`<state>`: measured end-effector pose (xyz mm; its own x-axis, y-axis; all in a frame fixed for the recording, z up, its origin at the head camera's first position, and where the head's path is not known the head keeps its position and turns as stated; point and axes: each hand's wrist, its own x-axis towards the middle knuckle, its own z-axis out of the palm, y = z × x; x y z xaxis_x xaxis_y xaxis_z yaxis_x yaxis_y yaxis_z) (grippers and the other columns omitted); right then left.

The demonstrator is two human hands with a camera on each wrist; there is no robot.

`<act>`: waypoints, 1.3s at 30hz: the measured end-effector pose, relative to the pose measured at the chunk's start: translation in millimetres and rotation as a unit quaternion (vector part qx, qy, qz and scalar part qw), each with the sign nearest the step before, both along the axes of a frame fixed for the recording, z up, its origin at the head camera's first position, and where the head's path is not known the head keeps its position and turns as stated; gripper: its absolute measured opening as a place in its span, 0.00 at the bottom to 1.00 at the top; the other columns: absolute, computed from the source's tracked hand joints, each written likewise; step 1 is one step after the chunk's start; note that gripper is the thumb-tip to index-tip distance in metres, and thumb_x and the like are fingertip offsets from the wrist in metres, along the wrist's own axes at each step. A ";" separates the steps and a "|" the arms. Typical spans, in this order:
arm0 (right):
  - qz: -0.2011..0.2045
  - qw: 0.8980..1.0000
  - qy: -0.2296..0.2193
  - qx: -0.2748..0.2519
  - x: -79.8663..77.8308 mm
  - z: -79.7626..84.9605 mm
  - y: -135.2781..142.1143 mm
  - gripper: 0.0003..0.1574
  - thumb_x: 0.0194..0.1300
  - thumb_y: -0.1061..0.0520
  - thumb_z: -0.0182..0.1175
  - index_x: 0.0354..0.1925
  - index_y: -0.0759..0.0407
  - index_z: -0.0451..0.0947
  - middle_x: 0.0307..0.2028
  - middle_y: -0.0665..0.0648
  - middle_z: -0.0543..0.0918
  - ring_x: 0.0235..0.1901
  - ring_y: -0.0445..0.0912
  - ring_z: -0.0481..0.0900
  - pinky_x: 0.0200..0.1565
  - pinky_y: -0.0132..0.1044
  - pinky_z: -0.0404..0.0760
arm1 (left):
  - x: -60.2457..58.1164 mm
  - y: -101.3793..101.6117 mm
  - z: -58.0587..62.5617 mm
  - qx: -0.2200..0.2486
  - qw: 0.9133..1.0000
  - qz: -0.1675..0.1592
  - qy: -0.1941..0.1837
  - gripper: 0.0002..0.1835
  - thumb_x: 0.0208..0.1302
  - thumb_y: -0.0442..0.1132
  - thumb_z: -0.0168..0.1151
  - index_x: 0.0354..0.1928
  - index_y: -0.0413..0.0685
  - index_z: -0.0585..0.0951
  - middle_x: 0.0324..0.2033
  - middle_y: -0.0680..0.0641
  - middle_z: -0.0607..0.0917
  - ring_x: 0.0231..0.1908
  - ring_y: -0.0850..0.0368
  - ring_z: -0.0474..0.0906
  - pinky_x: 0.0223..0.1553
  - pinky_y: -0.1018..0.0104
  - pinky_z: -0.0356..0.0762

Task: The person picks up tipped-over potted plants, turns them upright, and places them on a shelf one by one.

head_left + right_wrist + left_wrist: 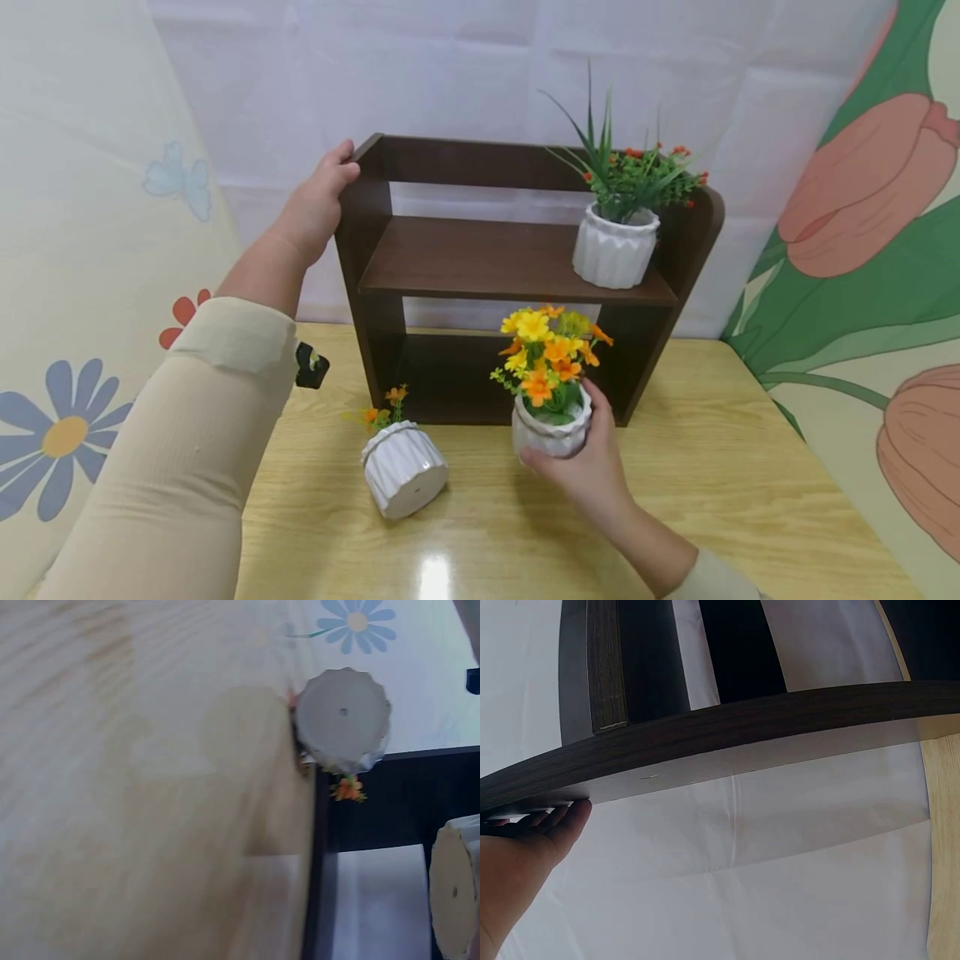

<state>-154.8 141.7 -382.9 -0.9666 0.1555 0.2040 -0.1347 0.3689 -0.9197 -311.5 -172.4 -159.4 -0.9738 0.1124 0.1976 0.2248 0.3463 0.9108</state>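
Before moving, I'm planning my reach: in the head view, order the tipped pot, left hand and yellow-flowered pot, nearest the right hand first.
1. Yellow-flowered pot: in the right hand.
2. Tipped pot: left, on the table.
3. Left hand: upper left, against the shelf.

white pot (546, 436), yellow-orange flowers (557, 349), brown shelf (480, 258)

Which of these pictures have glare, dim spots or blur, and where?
Head view: fairly crisp, with a white glare patch on the wooden table in front of the tipped-over white flowerpot, plus a faint shadow near the right hand; left wrist view: dim, the left hand shaded and the shelf unit almost black; right wrist view: hazy and washed out, the wood grain smeared.
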 end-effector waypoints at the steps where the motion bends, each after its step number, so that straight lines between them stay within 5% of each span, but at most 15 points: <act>1: -0.001 1.000 0.002 0.000 -0.1 3.4 -0.9 0.75 0.36 0.54 0.83 0.74 0.49 0.48 0.70 0.59 0.60 0.68 0.56 0.62 0.67 0.61 0.62 | 0.2 0.1 -0.2 -0.001 1.000 0.000 0.000 0.31 0.76 0.55 0.26 0.78 0.68 0.38 0.78 0.58 0.37 0.77 0.60 0.34 0.77 0.54 0.36; 39: 0.001 0.993 0.115 0.002 -29.4 116.0 -34.0 0.71 0.39 0.51 0.82 0.73 0.48 0.49 0.69 0.53 0.61 0.66 0.47 0.64 0.68 0.51 0.65 | 2.1 -0.3 0.1 -0.001 1.000 -0.001 0.004 0.31 0.76 0.54 0.25 0.78 0.67 0.38 0.79 0.56 0.37 0.77 0.58 0.35 0.77 0.54 0.36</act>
<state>-184.2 107.7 -266.9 -0.8944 0.1515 0.4209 -0.3429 0.3721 -0.8625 -309.5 -172.7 -159.3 -0.9721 0.1154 0.2044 0.2323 0.3485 0.9081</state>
